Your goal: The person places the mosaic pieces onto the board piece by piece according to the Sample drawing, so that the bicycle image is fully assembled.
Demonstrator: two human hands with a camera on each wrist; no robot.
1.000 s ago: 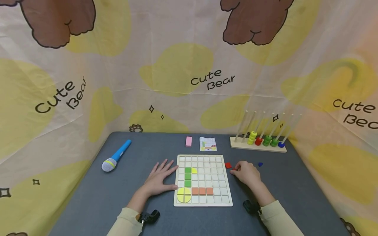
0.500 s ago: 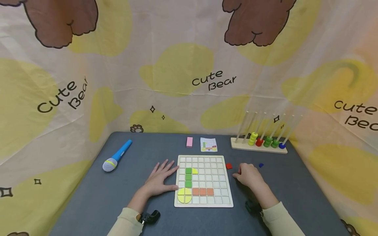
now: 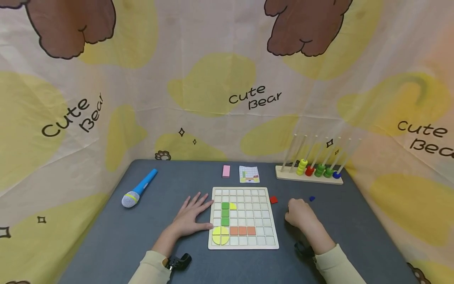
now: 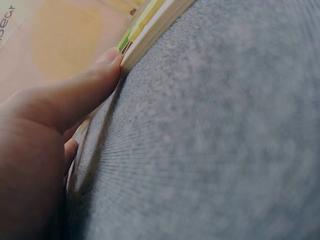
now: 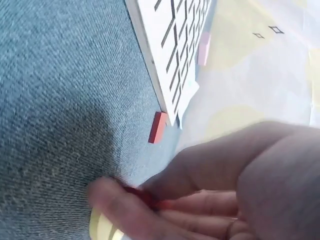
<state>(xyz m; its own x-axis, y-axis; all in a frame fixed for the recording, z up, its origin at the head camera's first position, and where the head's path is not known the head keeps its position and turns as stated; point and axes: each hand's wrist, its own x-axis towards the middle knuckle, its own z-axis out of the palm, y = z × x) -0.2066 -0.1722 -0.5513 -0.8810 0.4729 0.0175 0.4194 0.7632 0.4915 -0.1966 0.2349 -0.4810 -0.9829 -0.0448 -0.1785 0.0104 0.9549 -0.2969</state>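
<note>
We rest our spread left hand [image 3: 192, 217] against the board [image 3: 247, 214] on the counter [image 3: 227, 268], while our right hand [image 3: 301, 215] pinches a red piece [image 5: 142, 195] in its grip, near the red block [image 3: 273, 199] right of the board.

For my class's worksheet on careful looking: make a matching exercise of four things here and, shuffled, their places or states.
1. Left hand
2. Right hand
3. Blue microphone with grey head
4. Pink rectangular block

A. Pinching a small red piece
B. Beyond the white gridded board, beside the printed card
C. Spread at the board's left edge
D. Left of both hands

Pairs: 1-C, 2-A, 3-D, 4-B
</note>
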